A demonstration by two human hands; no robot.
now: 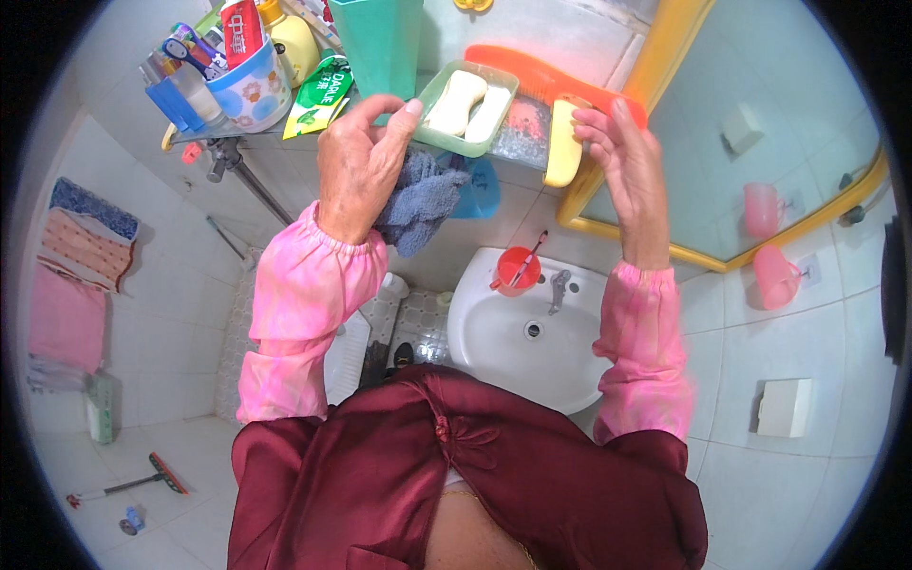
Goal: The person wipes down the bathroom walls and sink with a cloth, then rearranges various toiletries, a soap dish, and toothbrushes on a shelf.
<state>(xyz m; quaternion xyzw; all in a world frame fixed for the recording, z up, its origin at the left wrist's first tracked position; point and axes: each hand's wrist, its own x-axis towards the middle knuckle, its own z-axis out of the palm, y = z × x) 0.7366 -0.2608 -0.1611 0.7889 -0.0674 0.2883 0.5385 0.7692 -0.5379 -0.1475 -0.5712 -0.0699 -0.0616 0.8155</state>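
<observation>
My left hand (pixel 362 165) is at the shelf's front edge, its thumb close to the rim of a pale green soap dish (pixel 474 145). A bunched blue-grey towelling cloth (pixel 422 203) sticks out from under its palm; the fingers on it are mostly hidden. Two pieces of white soap, one bar (pixel 457 102) narrow-waisted, lie in the dish. My right hand (pixel 627 167) has its fingers apart, fingertips beside a yellow comb-like piece (pixel 563 142) at the shelf edge. Its thumb overlaps the end of an orange comb (pixel 531 71); whether they touch, I cannot tell.
The glass shelf (pixel 526 135) carries a green tumbler (pixel 380 50), a Darlie tube (pixel 322 92), a floral cup (pixel 253 89) of brushes and toothpaste, and a yellow bottle (pixel 293 43). Below stands a white washbasin (pixel 491 342) with a red cup (pixel 516 269). A yellow-framed mirror (pixel 755 157) is at right.
</observation>
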